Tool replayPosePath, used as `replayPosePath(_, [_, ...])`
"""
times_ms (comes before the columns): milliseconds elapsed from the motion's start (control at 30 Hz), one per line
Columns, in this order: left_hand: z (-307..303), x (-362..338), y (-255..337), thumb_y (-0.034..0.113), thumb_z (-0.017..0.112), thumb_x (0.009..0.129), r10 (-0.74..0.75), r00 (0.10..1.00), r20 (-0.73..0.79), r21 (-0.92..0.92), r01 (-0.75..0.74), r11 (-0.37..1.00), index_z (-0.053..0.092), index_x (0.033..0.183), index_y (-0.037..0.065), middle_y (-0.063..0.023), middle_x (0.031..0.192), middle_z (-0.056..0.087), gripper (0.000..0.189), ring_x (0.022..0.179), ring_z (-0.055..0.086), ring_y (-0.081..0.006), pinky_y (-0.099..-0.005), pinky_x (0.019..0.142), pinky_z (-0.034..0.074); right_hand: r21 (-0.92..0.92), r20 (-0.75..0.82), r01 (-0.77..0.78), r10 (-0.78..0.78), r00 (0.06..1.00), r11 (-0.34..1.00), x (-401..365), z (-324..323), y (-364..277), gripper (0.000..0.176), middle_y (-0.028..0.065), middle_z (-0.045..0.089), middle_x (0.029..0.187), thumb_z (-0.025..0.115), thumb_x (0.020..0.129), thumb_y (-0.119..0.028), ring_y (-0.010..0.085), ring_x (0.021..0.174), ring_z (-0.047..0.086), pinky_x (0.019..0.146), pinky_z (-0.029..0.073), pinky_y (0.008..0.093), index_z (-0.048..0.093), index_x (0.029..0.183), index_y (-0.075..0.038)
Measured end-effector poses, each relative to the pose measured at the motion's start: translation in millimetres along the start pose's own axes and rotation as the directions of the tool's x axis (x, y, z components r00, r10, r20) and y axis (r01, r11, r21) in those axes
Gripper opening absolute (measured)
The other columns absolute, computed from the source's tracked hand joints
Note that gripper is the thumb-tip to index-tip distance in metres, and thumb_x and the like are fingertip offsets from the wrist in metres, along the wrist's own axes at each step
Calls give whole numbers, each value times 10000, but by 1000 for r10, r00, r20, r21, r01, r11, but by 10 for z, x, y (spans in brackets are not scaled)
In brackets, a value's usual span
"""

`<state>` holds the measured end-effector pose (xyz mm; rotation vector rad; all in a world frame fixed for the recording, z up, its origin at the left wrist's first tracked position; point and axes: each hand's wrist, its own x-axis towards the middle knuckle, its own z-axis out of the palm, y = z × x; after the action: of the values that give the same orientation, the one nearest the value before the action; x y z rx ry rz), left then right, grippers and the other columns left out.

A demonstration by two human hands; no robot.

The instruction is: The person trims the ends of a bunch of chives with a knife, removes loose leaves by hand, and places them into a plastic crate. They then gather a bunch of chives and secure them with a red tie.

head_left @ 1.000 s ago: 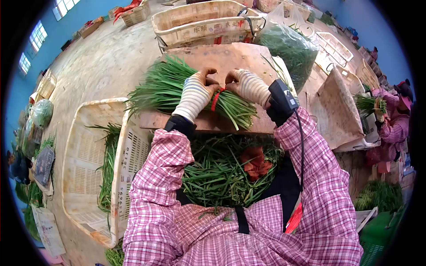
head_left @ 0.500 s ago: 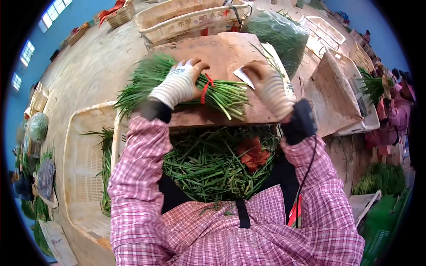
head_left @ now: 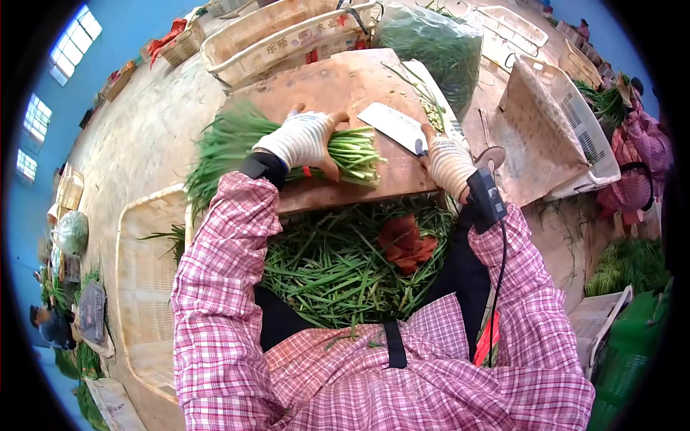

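Note:
A bundle of garlic chives (head_left: 357, 152) lies on the wooden board (head_left: 309, 90), its cut stem ends to the right and its leaves spreading left. My left hand (head_left: 300, 141), in a white knitted glove with brown fingertips, is closed over the bundle. The red tie (head_left: 307, 172) is mostly hidden under that hand. My right hand (head_left: 449, 164), gloved likewise, is closed at the near end of a broad-bladed knife (head_left: 394, 128). Its pale blade lies flat over the board, pointing up and left, apart from the stems. The grip inside the hand is hidden.
Below the board, loose green leaves (head_left: 330, 266) and a reddish-brown cloth (head_left: 407, 244) fill the space before my lap. Cream crates (head_left: 147, 251) stand at left and behind. A plastic bag of greens (head_left: 431, 54) is behind right. Another person (head_left: 640, 154) is at far right.
My left hand has shifted right along the bundle, covering most of the red tie. My right hand has moved lower, and more of the knife blade now shows.

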<state>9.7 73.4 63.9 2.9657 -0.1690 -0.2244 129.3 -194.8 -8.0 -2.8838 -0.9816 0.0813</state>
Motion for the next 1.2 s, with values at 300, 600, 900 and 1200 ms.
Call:
replayPosePath(300, [-108,112,81,483,910,508,-269,963,20,198,260,945,553,1373,50,-227,1233,652,1031,1228,582,-412,-510,1117,360,549,-329,155,43,943,821,-241,166,168,501,270,693,1059,607,954,-225,417,993,677,881,517,496,497,1401,-26])
replayPosePath(600, [190,323,186,454,919,548,-289,957,32,106,284,953,625,1253,14,-200,1136,716,881,1097,680,-349,-418,942,535,651,-273,225,-52,960,725,-787,-98,-403,376,182,632,739,573,998,-200,314,614,619,569,503,416,513,1323,-20])
replayPosePath(900, [238,461,141,436,883,577,-397,912,104,77,391,917,633,1295,74,-165,1177,721,842,1128,679,-322,-417,973,525,609,-146,100,-12,989,787,-759,-139,-736,266,320,633,773,612,961,-193,506,783,643,654,509,554,543,1061,43])
replayPosePath(1200, [199,473,171,447,878,595,-401,905,142,60,396,916,706,1199,70,-165,1148,734,733,1097,698,-313,-413,947,537,667,-25,27,-14,1000,744,-652,-249,-722,301,261,650,715,555,972,-247,412,656,688,584,545,489,564,1055,42])
